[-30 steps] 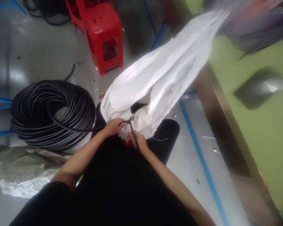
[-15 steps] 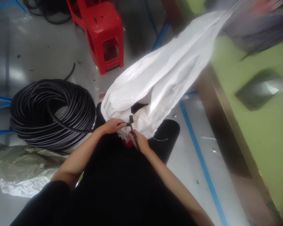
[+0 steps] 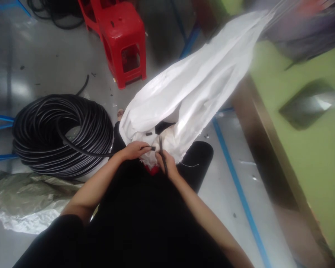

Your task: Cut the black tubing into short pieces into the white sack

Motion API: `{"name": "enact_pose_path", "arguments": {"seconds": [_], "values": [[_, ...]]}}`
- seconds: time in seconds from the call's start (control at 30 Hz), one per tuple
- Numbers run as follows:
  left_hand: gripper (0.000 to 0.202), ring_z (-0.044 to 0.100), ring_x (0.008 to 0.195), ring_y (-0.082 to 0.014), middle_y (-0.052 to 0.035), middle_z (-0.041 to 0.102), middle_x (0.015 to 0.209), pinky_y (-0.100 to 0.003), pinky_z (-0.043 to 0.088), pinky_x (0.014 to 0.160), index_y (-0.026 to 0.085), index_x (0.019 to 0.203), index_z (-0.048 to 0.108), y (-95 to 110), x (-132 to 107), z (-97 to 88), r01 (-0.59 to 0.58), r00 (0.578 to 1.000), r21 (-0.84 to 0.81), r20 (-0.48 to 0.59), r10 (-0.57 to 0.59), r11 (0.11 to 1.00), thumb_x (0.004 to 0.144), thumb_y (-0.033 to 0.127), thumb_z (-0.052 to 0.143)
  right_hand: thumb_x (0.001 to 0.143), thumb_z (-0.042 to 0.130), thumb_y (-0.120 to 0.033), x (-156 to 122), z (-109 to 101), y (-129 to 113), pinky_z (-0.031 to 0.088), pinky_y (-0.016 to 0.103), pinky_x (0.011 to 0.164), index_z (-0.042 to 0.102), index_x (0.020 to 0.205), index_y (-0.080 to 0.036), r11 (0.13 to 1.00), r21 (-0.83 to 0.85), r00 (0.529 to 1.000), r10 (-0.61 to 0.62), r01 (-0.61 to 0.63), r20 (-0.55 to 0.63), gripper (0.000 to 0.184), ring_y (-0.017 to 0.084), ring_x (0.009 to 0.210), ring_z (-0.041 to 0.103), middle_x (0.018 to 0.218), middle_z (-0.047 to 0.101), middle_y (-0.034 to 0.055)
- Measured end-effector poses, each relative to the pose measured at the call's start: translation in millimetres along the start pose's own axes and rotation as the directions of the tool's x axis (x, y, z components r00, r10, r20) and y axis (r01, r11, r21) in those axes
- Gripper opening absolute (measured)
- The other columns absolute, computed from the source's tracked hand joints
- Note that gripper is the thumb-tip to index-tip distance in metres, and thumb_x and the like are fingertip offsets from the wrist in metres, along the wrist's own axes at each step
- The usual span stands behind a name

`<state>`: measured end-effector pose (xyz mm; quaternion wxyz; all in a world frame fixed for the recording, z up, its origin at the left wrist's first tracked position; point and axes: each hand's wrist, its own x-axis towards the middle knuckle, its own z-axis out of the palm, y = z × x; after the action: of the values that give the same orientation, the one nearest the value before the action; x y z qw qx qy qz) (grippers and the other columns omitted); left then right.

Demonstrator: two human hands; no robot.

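My left hand (image 3: 134, 150) is closed round a black rubber tube (image 3: 85, 152), whose short end sticks out past the fingertips towards my other hand. That tube runs back to a large coil (image 3: 44, 134) on the floor at the left. In my right hand (image 3: 168, 163) is a pair of scissors (image 3: 161, 149), blades pointing away from me, just right of the tube's end. A short cut piece of tube (image 3: 149, 133) shows over the white woven sack (image 3: 190, 85). The sack's open mouth spreads across my lap beneath both hands.
A red plastic stool (image 3: 125, 29) stands ahead on the grey floor. Crumpled plastic wrapping (image 3: 30, 197) lies below the coil. To the right, a green-topped table (image 3: 304, 156) carries a dark, shiny packet (image 3: 309, 104). Blue tape lines (image 3: 237, 186) mark the floor.
A short piece of tube, at the scissor tips before, is now separate over the sack. The scissors have shifted slightly right and turned more upright. My left hand has barely moved.
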<state>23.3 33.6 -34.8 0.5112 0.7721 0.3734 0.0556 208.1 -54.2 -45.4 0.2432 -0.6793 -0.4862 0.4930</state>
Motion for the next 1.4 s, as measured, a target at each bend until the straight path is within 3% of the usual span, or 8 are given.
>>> {"name": "enact_pose_path", "arguments": {"seconds": [0.13, 0.27, 0.37, 0.53, 0.8, 0.93, 1.13, 1.4], "values": [[0.036, 0.057, 0.074, -0.0139, -0.0032, 0.066, 0.082, -0.023, 0.041, 0.069, 0.015, 0.093, 0.066, -1, 0, 10.9, -0.052, 0.997, 0.001, 0.063, 0.052, 0.999, 0.093, 0.040, 0.040, 0.083, 0.052, -0.053, -1, 4, -12, 0.042, 0.024, 0.043, 0.053, 0.089, -0.020, 0.963, 0.266, 0.999, 0.039, -0.047, 0.035, 0.033, 0.012, 0.042, 0.047, 0.049, 0.049, -0.0065], [0.035, 0.060, 0.088, -0.0169, -0.0074, 0.068, 0.099, -0.026, 0.044, 0.079, 0.014, 0.109, 0.064, -13, -4, 17.7, -0.043, 0.998, -0.008, 0.044, 0.043, 0.999, 0.091, 0.037, 0.045, 0.079, 0.055, -0.057, 2, 2, -7, 0.041, 0.023, 0.038, 0.051, 0.085, -0.021, 0.920, 0.375, 0.991, 0.128, -0.109, -0.026, 0.037, 0.011, 0.038, 0.046, 0.047, 0.047, -0.0075], [0.033, 0.060, 0.080, -0.0160, -0.0058, 0.068, 0.088, -0.026, 0.044, 0.076, 0.014, 0.096, 0.067, -20, -7, 16.5, 0.002, 0.999, -0.002, 0.039, -0.002, 1.000, 0.091, 0.037, 0.044, 0.076, 0.058, -0.061, 5, -2, 2, 0.042, 0.023, 0.039, 0.051, 0.088, -0.019, 0.908, 0.395, 0.984, 0.170, -0.137, -0.050, 0.044, 0.011, 0.040, 0.048, 0.049, 0.049, -0.0068], [0.034, 0.059, 0.080, -0.0156, -0.0056, 0.067, 0.086, -0.026, 0.044, 0.076, 0.014, 0.091, 0.068, -14, -2, 19.4, -0.013, 0.997, 0.000, -0.077, 0.013, 1.000, 0.092, 0.036, 0.042, 0.076, 0.060, -0.059, 3, 4, 7, 0.048, 0.026, 0.050, 0.050, 0.099, -0.019, 0.929, 0.363, 0.997, 0.063, -0.078, 0.053, 0.047, 0.013, 0.051, 0.055, 0.062, 0.058, -0.0032], [0.030, 0.059, 0.085, -0.0156, -0.0041, 0.067, 0.095, -0.025, 0.044, 0.077, 0.019, 0.105, 0.065, -11, -4, 24.7, -0.053, 0.998, 0.051, 0.049, 0.051, 0.997, 0.092, 0.036, 0.044, 0.080, 0.054, -0.052, 0, 1, 3, 0.047, 0.028, 0.054, 0.048, 0.100, -0.020, 0.933, 0.359, 0.999, 0.022, -0.004, -0.047, 0.038, 0.014, 0.051, 0.052, 0.056, 0.052, -0.0056], [0.030, 0.058, 0.079, -0.0150, -0.0041, 0.065, 0.087, -0.025, 0.044, 0.075, 0.017, 0.097, 0.066, -16, -4, 18.4, 0.001, 0.990, 0.079, -0.142, 0.010, 0.997, 0.093, 0.037, 0.044, 0.084, 0.048, -0.054, 1, -2, 7, 0.049, 0.029, 0.059, 0.048, 0.103, -0.019, 0.934, 0.358, 0.998, 0.028, -0.004, -0.062, 0.040, 0.015, 0.059, 0.056, 0.065, 0.056, -0.0021], [0.029, 0.059, 0.085, -0.0177, -0.0065, 0.066, 0.092, -0.028, 0.045, 0.079, 0.016, 0.099, 0.065, -9, 1, 7.0, 0.099, 0.915, 0.095, -0.400, -0.054, 0.991, 0.093, 0.034, 0.044, 0.089, 0.042, -0.051, -5, 3, 17, 0.049, 0.033, 0.072, 0.049, 0.116, -0.021, 0.998, 0.045, 0.993, 0.037, -0.042, 0.111, 0.041, 0.019, 0.076, 0.062, 0.087, 0.065, 0.0043], [0.028, 0.058, 0.085, -0.0177, -0.0053, 0.064, 0.090, -0.028, 0.045, 0.076, 0.019, 0.094, 0.064, 1, 1, 21.4, 0.137, 0.946, 0.206, -0.316, -0.067, 0.969, 0.094, 0.035, 0.042, 0.090, 0.045, -0.048, -3, 5, 4, 0.045, 0.033, 0.073, 0.048, 0.123, -0.025, 0.971, -0.237, 0.983, 0.029, 0.015, 0.184, 0.040, 0.021, 0.081, 0.064, 0.094, 0.068, 0.0037]]}}
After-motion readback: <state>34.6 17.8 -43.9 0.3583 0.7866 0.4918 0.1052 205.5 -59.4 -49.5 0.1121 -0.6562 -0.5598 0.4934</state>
